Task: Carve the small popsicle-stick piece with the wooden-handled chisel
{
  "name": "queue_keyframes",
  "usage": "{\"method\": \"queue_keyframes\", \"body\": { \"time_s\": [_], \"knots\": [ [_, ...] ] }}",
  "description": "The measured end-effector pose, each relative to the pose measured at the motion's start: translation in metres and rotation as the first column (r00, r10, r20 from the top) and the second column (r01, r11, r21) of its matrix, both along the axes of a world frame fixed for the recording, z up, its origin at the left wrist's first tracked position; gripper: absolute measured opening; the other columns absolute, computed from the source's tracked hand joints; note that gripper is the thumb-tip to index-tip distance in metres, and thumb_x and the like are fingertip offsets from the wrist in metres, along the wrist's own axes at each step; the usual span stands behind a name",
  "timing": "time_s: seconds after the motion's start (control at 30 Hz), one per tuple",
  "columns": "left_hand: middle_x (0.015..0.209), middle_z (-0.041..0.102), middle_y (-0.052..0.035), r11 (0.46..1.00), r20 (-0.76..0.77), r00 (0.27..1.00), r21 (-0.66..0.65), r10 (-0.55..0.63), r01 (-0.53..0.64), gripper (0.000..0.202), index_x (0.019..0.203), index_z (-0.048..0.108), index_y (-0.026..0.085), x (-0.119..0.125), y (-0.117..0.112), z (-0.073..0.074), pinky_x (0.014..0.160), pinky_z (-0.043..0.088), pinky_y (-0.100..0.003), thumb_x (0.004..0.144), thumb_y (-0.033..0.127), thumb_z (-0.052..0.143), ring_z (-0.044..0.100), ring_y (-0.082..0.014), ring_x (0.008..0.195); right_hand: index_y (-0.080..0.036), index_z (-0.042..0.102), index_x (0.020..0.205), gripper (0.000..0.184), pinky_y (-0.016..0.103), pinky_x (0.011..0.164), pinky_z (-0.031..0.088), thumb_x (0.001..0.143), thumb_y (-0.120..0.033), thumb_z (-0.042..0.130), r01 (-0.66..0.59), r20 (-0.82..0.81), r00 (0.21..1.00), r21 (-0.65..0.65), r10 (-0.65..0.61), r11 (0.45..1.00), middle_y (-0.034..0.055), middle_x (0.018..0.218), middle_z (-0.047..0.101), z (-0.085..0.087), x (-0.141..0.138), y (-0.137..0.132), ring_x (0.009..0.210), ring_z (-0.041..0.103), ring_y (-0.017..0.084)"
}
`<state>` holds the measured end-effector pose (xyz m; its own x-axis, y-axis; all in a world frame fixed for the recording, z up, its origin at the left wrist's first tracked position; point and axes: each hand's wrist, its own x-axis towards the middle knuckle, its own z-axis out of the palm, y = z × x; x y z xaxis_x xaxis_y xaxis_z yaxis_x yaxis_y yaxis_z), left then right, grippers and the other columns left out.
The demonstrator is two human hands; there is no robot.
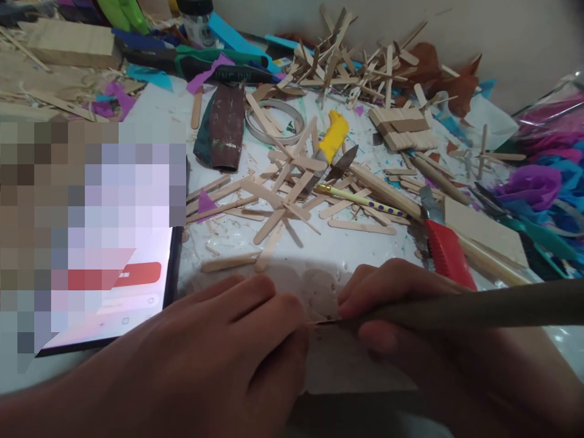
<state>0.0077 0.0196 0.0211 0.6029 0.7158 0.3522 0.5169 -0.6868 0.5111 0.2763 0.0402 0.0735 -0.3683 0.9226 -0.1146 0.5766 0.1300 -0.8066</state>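
My right hand (396,304) is closed around a tool with a long, round, greyish handle (493,304). Its thin dark tip points left and reaches my left fingers. My left hand (255,340) lies low in the middle with its fingers curled and pressed together; what they hold is hidden, though a sliver of pale wood shows at the fingertips. Both hands rest over a pale, flat surface (360,365) at the near edge. Just beyond them lie popsicle sticks (360,227), some joined into crossed shapes, and a pencil (365,201).
Left stands a phone (176,261) with a lit screen, partly blurred. Further back are a yellow-handled cutter (335,131), a bare knife blade (344,161), a tape ring (298,121) and a stick pile (347,67). A red cutter (449,252) and scissors (524,231) lie right.
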Motion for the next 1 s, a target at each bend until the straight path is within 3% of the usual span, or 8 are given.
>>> {"method": "queue_keyframes", "body": {
  "time_s": [0.17, 0.3, 0.43, 0.5, 0.67, 0.8, 0.93, 1.0],
  "knots": [
    [0.108, 0.082, 0.0005, 0.999, -0.027, 1.000, 0.037, -0.007, 0.008, 0.010, 0.113, 0.081, 0.032, 0.007, 0.007, 0.003, 0.098, 0.070, -0.034, 0.112, 0.029, 0.072, 0.077, -0.0257, 0.108, -0.039, 0.080, 0.100, 0.034, 0.019, 0.047, 0.056, 0.115, -0.068, 0.073, -0.059, 0.058, 0.997, -0.006, 0.059, 0.998, -0.0055, 0.084, 0.084, 0.002, 0.005, -0.001, 0.070, 0.077, 0.017],
    [0.114, 0.082, -0.0010, 0.999, -0.030, 0.999, 0.034, -0.026, 0.027, 0.017, 0.125, 0.084, 0.034, 0.014, 0.015, 0.010, 0.108, 0.071, -0.038, 0.112, 0.036, 0.074, 0.077, -0.0286, 0.120, -0.038, 0.080, 0.098, 0.045, 0.021, 0.044, 0.055, 0.115, -0.078, 0.067, -0.054, 0.125, 0.991, -0.013, 0.055, 0.998, -0.0037, 0.085, 0.086, 0.004, 0.003, 0.001, 0.073, 0.081, 0.019],
    [0.114, 0.082, -0.0003, 0.999, -0.032, 0.999, 0.040, -0.029, 0.031, 0.017, 0.125, 0.085, 0.034, 0.010, 0.013, 0.011, 0.105, 0.070, -0.035, 0.113, 0.032, 0.074, 0.077, -0.0271, 0.117, -0.037, 0.081, 0.099, 0.038, 0.024, 0.046, 0.055, 0.116, -0.068, 0.071, -0.082, 0.101, 0.992, 0.000, 0.082, 0.997, -0.0027, 0.086, 0.086, 0.006, -0.001, 0.004, 0.073, 0.080, 0.020],
    [0.110, 0.082, 0.0005, 0.997, -0.013, 1.000, 0.068, -0.025, 0.026, 0.018, 0.114, 0.085, 0.031, 0.005, 0.010, 0.010, 0.097, 0.069, -0.031, 0.116, 0.025, 0.068, 0.077, -0.0237, 0.108, -0.037, 0.081, 0.099, 0.031, 0.024, 0.052, 0.058, 0.116, -0.062, 0.074, -0.114, 0.093, 0.989, -0.002, 0.113, 0.994, -0.0046, 0.086, 0.085, 0.007, -0.003, 0.005, 0.072, 0.080, 0.018],
    [0.090, 0.074, 0.0000, 0.991, 0.039, 0.998, 0.128, -0.039, 0.033, 0.058, 0.082, 0.074, 0.023, 0.002, 0.003, 0.010, 0.076, 0.062, -0.034, 0.125, 0.010, 0.037, 0.072, -0.0188, 0.083, -0.034, 0.077, 0.088, 0.032, 0.020, 0.058, 0.060, 0.113, -0.054, 0.081, -0.103, -0.001, 0.995, 0.013, 0.103, 0.995, -0.0085, 0.080, 0.081, 0.003, -0.011, 0.004, 0.066, 0.076, 0.013],
    [0.091, 0.075, 0.0008, 0.993, 0.016, 0.999, 0.112, 0.028, -0.030, 0.062, 0.084, 0.076, 0.022, 0.006, -0.001, 0.012, 0.081, 0.062, -0.033, 0.125, 0.005, 0.032, 0.074, -0.0189, 0.089, -0.036, 0.078, 0.092, 0.024, 0.017, 0.060, 0.058, 0.112, -0.047, 0.085, -0.112, 0.037, 0.993, 0.044, 0.111, 0.993, -0.0110, 0.081, 0.080, 0.000, -0.009, 0.001, 0.068, 0.075, 0.011],
    [0.104, 0.080, -0.0001, 1.000, -0.035, 0.999, 0.019, -0.024, 0.025, 0.046, 0.095, 0.080, 0.023, 0.005, -0.002, 0.013, 0.093, 0.065, -0.037, 0.118, 0.004, 0.044, 0.078, -0.0220, 0.102, -0.033, 0.074, 0.093, 0.022, 0.015, 0.062, 0.056, 0.114, -0.032, 0.078, -0.243, 0.058, 0.969, 0.072, 0.239, 0.967, -0.0121, 0.083, 0.077, 0.003, -0.006, 0.003, 0.068, 0.073, 0.007],
    [0.104, 0.080, 0.0000, 0.999, -0.030, 0.999, 0.025, -0.035, 0.035, 0.046, 0.096, 0.081, 0.023, 0.004, -0.001, 0.013, 0.092, 0.065, -0.037, 0.116, 0.003, 0.045, 0.078, -0.0219, 0.102, -0.033, 0.074, 0.094, 0.021, 0.014, 0.064, 0.056, 0.115, -0.030, 0.077, -0.244, 0.067, 0.968, 0.057, 0.240, 0.968, -0.0121, 0.084, 0.077, 0.006, -0.007, 0.005, 0.070, 0.073, 0.007]
  ]
}}
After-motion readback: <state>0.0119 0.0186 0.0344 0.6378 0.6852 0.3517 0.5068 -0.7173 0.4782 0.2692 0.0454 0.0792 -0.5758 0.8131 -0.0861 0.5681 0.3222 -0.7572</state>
